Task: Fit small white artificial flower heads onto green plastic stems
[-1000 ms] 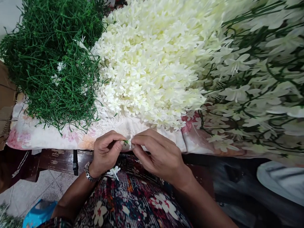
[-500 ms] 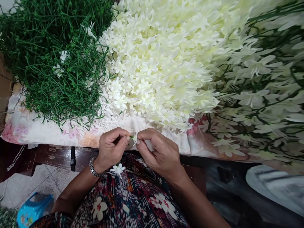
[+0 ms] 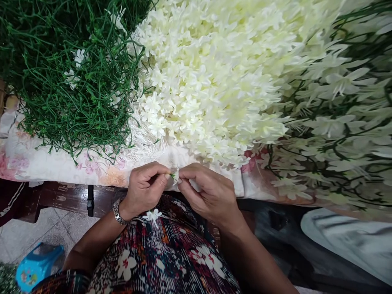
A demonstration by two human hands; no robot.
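My left hand point(image 3: 143, 187) and my right hand point(image 3: 208, 192) meet at the near edge of a floral cloth point(image 3: 55, 165). Both pinch one small piece point(image 3: 174, 176) between their fingertips: a green stem tip on the left side and a little white flower on the right. A silver watch point(image 3: 116, 212) sits on my left wrist. One loose white flower point(image 3: 152, 214) lies on my patterned lap just below the left hand. Behind the hands rises a big heap of cream flower heads point(image 3: 211, 77).
A tangle of bare green stems point(image 3: 70, 77) lies at the left on the cloth. Finished flowered sprays point(image 3: 337, 118) are piled at the right. A dark wooden bench edge point(image 3: 70, 197) runs under the cloth. A blue object point(image 3: 36, 267) sits on the tiled floor.
The view has shifted slightly, so both hands sit a little higher and more to the right in frame. The pinch on the small piece holds throughout.
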